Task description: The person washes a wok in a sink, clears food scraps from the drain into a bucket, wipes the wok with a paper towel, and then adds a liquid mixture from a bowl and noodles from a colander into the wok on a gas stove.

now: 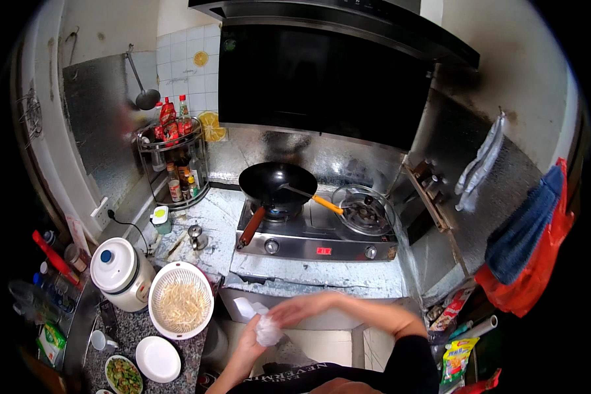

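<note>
My left hand is closed around a crumpled white wad, either tissue or thin plastic; I cannot tell which. My right hand reaches across from the right, close above the wad. Its fingers are smeared by motion, so their grip does not show. Both hands are in front of the counter edge, low in the view. Another white piece shows just behind them, partly covered. Left of my hands, a white colander holds pale bean sprouts.
A black wok sits on the left burner of the gas stove, a yellow-handled utensil in it. A glass lid lies on the right. Nearby left are a rice cooker, an empty plate and a filled dish.
</note>
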### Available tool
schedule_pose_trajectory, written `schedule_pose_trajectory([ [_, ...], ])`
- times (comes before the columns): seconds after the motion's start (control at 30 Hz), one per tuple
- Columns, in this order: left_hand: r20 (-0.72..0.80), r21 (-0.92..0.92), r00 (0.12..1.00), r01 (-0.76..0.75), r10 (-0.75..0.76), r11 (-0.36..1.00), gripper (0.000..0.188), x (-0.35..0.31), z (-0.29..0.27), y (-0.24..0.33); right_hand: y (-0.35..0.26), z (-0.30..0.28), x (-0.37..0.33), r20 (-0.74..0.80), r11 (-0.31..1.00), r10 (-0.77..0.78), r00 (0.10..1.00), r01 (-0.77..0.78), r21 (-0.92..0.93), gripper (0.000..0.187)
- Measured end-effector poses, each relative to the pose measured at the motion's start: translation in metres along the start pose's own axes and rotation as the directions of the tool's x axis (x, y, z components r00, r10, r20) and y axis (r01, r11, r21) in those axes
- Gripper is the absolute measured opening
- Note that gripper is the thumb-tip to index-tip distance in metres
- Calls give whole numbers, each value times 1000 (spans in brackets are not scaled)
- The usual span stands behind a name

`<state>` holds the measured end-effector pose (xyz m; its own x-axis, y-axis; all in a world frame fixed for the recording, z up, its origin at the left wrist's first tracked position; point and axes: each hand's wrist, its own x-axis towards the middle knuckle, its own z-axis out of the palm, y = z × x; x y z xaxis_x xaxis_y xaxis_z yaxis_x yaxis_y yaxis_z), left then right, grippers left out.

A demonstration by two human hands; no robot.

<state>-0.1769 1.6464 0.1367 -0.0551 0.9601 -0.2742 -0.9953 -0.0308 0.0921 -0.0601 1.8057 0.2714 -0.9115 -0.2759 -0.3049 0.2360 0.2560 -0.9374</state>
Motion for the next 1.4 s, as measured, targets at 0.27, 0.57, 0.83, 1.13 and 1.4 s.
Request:
schedule_pose_trajectory([
  [0.27,-187,6,911,-372,366,928,33,43,25,64,-294,-286,-40,63,-169,-971,229,-479,-862,63],
  [0.57,-145,-150,792,-610,593,778,35,64,111,96,-396,-367,-206,-366,379,-905,-215,-799,-467,54],
  [0.83,70,121,844,-537,532,835,53,96,167,146,-236,-340,-249,-417,575,-814,-403,-462,-676,40],
  [1.13,139,333,985,49,-100,942,50,106,184,98,-71,-127,13,-105,460,-512,853,169,-872,57],
  [1.4,128,406,992,-44,-9,913,39,91,133,105,-29,-114,56,-360,796,-413,837,139,-590,49],
])
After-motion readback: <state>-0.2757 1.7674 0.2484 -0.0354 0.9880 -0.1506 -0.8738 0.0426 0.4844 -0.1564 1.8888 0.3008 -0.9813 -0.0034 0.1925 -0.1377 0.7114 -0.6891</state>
